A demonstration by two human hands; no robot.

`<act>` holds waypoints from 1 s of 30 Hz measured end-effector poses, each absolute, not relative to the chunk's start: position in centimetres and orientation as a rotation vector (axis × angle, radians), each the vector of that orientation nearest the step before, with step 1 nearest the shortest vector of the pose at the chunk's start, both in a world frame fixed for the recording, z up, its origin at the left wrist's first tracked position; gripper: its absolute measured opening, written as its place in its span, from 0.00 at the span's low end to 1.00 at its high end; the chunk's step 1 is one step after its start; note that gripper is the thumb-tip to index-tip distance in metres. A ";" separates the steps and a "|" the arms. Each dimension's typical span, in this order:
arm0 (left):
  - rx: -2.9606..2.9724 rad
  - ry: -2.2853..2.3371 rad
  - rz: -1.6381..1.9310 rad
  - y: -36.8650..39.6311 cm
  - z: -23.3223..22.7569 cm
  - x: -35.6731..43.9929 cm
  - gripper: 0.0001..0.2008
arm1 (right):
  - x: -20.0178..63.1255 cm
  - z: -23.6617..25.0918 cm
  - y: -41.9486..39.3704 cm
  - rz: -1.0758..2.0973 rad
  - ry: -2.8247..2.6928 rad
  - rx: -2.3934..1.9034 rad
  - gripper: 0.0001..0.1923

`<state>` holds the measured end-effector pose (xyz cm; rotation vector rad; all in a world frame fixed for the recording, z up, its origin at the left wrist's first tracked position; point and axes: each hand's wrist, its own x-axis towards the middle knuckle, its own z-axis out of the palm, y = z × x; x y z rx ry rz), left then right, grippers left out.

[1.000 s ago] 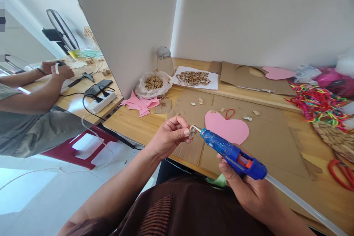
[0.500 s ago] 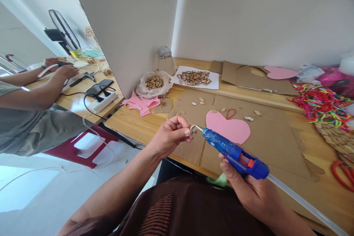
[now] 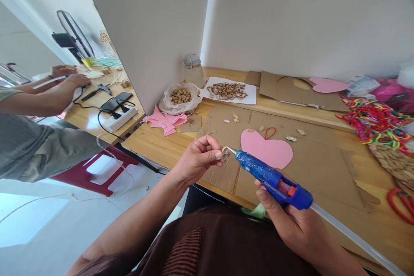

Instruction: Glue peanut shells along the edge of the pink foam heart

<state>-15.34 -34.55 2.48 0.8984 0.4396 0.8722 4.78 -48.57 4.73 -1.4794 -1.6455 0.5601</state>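
Note:
Between thumb and fingers, my left hand (image 3: 198, 159) pinches a small peanut shell half (image 3: 225, 152), its hollow side facing the nozzle. My right hand (image 3: 291, 224) grips a blue hot glue gun (image 3: 263, 172), whose metal tip reaches to the shell; a long clear glue stick (image 3: 354, 238) sticks out of its back. Beyond the gun lies a pink paper heart (image 3: 268, 150) with a peanut shell at its upper left edge and a red cord loop (image 3: 270, 133) at its notch. Several loose shells (image 3: 301, 132) are scattered around the heart.
A cardboard sheet (image 3: 318, 168) covers the table. Behind stand a bag of peanuts (image 3: 181, 96), shells on white paper (image 3: 228, 91) and a clear bottle (image 3: 194, 72). Colourful cords (image 3: 378, 116) and red-handled scissors (image 3: 401, 205) lie right. Past a partition, a co-worker's arms (image 3: 48, 95) show left.
The glue gun has shifted very slightly left, its tip still at the shell. My left hand stays in place. The co-worker's hands have moved a little to the left.

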 end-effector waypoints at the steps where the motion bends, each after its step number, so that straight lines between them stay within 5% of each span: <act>1: 0.898 0.437 0.871 -34.6 2.5 -15.3 0.14 | 4.8 4.8 -48.5 0.562 -1.648 -1.480 0.14; 30: 0.910 0.472 0.873 -34.5 2.5 -15.6 0.16 | 4.6 4.7 -48.5 0.638 -1.614 -1.495 0.13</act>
